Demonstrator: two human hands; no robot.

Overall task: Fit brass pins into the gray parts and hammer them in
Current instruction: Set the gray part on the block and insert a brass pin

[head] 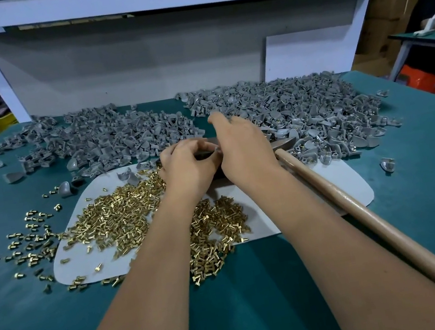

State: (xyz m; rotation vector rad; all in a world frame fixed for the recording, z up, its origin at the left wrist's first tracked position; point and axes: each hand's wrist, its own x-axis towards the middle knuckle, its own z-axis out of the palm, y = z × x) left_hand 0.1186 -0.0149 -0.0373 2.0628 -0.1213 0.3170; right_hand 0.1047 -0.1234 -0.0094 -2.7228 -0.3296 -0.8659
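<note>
Head view: a person's two bare hands meet at the centre of a teal tabletop [416, 204], over the far edge of a pale gray mat [341, 182]. The left hand [187, 169] has its fingers curled, its grip closed around a small dark object that is mostly hidden; what it is cannot be told. The right hand [239, 150] lies just beside it at 3 o'clock, touching it, with fingers bent downward and the index finger stretched toward 12 o'clock over the gray parts; whether its grip holds anything cannot be told.

Brass pins [122, 217] lie heaped on the mat at 8 o'clock from the hands, running under the left forearm and spilling off the mat's left edge onto the tabletop, with a scatter of loose ones farther out toward 9 o'clock. Gray parts fill the far half of the tabletop in two broad heaps: a left heap [109, 136] at 11 o'clock from the hands and a right heap [315, 109] at 2 o'clock. Brass glints show among the right heap's near pieces.

A hammer [361, 216] rests on the tabletop just right of the right forearm, its wooden handle slanting toward 5 o'clock and its metal head tucked against the near edge of the right heap. Neither hand holds it.
</note>
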